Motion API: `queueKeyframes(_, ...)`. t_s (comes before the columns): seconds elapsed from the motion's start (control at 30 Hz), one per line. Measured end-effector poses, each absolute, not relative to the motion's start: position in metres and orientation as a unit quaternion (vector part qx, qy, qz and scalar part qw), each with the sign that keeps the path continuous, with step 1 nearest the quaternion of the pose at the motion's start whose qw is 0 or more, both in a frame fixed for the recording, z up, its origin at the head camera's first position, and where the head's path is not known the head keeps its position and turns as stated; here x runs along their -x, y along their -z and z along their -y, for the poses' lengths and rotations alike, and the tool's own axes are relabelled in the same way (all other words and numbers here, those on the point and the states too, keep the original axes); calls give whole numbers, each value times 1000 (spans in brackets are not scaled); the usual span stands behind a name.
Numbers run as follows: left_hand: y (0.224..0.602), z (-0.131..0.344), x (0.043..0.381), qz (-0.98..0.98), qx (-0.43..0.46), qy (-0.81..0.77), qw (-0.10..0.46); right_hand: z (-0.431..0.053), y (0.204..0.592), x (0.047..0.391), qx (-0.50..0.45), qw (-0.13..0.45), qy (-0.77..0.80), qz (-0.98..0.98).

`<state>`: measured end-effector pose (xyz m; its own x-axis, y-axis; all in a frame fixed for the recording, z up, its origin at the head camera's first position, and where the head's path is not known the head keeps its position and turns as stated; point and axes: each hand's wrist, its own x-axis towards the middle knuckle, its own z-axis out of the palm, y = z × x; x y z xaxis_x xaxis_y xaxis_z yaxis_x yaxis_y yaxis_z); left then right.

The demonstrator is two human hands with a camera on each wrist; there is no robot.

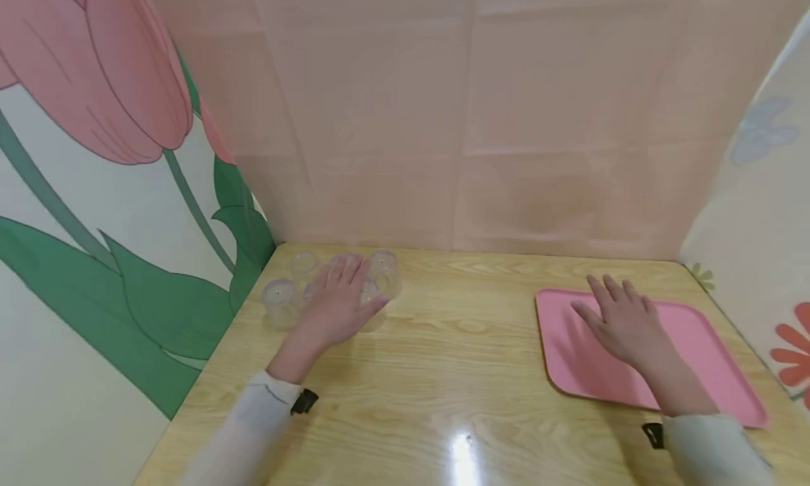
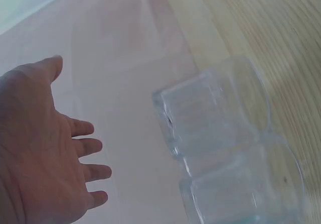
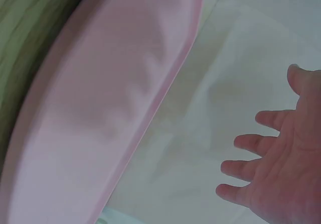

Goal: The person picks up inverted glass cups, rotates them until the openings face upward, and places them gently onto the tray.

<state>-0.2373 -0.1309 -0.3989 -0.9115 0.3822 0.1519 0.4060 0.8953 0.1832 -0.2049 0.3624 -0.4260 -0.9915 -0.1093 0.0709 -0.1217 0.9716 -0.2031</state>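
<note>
Several clear, see-through cups stand upside down in a group at the table's far left; one cup [image 1: 280,299] is at the group's left and another cup [image 1: 384,268] at its back right. Over the group my left hand [image 1: 335,307] is spread with straight fingers and holds nothing, hiding some of the cups. The left wrist view shows two cups [image 2: 210,113] beside the open palm, apart from it. On the right lies a pink tray [image 1: 569,359], flat on the table. Above it hovers my right hand [image 1: 626,324], fingers straight and spread, holding nothing.
The wooden table [image 1: 443,359] ends at a pinkish cloth backdrop [image 1: 468,120]. A flower-printed panel [image 1: 126,190] borders the left side, and another printed panel [image 1: 759,226] stands along the right, close to the tray.
</note>
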Motion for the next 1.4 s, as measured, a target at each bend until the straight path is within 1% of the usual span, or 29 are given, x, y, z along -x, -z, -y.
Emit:
queueKeyframes(0.27,398,104,235,964,229,122,53,-382,432,197,-36,34,-110,993)
queueKeyframes(0.43,397,85,235,959,247,124,70,-393,432,193,-26,30,-112,993)
queueKeyframes(0.6,401,67,233,954,264,129,64,-404,433,187,-14,27,-122,992)
queueKeyframes(0.93,404,37,229,949,279,138,47,-420,440,179,-23,59,-110,992)
queueKeyframes(1.1,406,21,229,948,288,127,38,-433,444,175,-21,65,-120,990)
queueKeyframes(1.4,412,3,226,944,307,120,35,-449,445,168,-2,31,-101,994)
